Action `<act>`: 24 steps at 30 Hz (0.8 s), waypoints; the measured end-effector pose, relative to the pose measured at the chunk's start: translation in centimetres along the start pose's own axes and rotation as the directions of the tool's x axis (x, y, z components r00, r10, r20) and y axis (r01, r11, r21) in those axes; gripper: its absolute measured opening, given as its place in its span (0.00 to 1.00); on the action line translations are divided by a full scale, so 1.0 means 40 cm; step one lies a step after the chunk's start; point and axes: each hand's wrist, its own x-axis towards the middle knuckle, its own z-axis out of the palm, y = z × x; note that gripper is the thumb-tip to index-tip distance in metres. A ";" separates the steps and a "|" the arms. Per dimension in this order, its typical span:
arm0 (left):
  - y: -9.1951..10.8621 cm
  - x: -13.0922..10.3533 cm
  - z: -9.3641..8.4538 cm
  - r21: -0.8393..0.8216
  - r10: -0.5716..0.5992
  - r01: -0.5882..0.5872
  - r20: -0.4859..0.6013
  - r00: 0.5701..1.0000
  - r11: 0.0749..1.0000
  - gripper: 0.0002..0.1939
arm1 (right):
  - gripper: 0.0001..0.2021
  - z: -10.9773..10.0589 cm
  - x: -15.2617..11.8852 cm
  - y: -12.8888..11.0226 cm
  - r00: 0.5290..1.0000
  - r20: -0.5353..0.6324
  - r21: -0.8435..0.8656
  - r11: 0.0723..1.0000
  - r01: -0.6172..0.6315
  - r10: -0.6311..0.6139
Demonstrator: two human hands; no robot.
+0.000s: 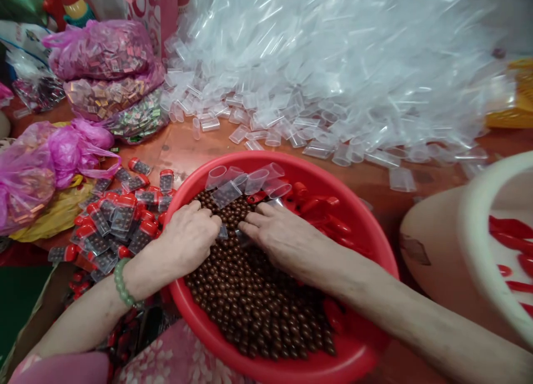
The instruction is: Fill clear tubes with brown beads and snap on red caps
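The beads [258, 312] are small, round, brown and glossy, and they lie in a deep layer across the left and near part of a red basin [389, 256]. A few clear tubes [227, 194], short and flattened, rest at the basin's far side, and red caps [322, 209] are piled at its far right. Both hands are inside the basin, over the beads. The left hand [183, 237] has its fingers curled, with a small clear piece showing at their tips; the right hand [278, 234] has its fingers bent downward beside another clear piece. Whether either hand grips its piece cannot be told. A green bracelet [120, 284] circles the left wrist.

The worktop [179, 142] is reddish brown and shiny. Just left of the basin lies a jumbled pile of filled tubes [122, 215], dark beads showing through their clear walls below red tops. Farther left are a yellow bag [62, 212] and pink bags [102, 54] of small pieces, some stacked. A great heap [333, 84] of clear tubes covers the far side. At the right stands a cream bucket [437, 223] with red parts inside, and a yellow plastic thing [514, 95] sits at the far right
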 end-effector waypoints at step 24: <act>-0.047 0.015 -0.038 -0.339 0.120 -0.124 -0.034 0.992 0.933 0.16 | 0.17 0.008 -0.099 -0.049 0.982 0.070 0.923 0.363 -0.130 0.175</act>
